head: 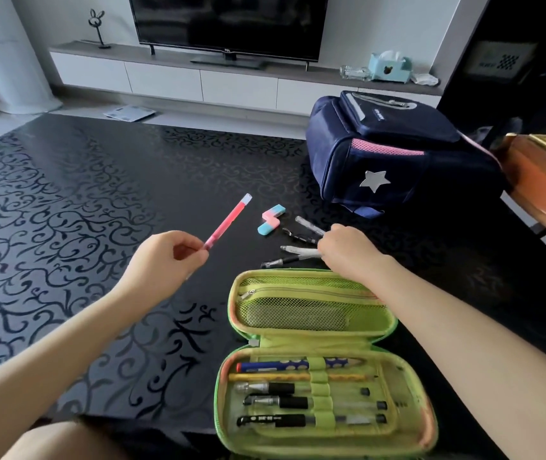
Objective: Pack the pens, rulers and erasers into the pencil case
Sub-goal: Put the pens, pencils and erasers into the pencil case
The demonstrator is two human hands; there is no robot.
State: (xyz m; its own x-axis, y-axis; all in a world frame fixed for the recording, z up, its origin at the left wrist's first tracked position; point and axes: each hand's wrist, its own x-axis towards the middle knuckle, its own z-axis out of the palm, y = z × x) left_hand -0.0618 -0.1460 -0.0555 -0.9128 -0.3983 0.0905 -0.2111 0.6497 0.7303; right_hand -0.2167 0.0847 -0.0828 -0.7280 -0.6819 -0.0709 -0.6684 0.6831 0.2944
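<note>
Green zip-open fabric pencil case (314, 330) lay nearest, half-filled; left hand (168, 257) pinched a pink translucent pen (228, 220), right hand (348, 250) closed over loose pens (294, 251), casing them comes next

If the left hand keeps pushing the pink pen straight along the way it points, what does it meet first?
Nothing close, as far as I can tell. The pink pen in the left hand points up-right, passing left of the erasers, over bare table. Depth is unclear.

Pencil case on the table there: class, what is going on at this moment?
A person is packing a green pencil case, which lies open with several pens already in its loops. The left hand holds a pink pen in the air. The right hand rests on loose pens on the table. Two erasers lie unpacked.
</note>
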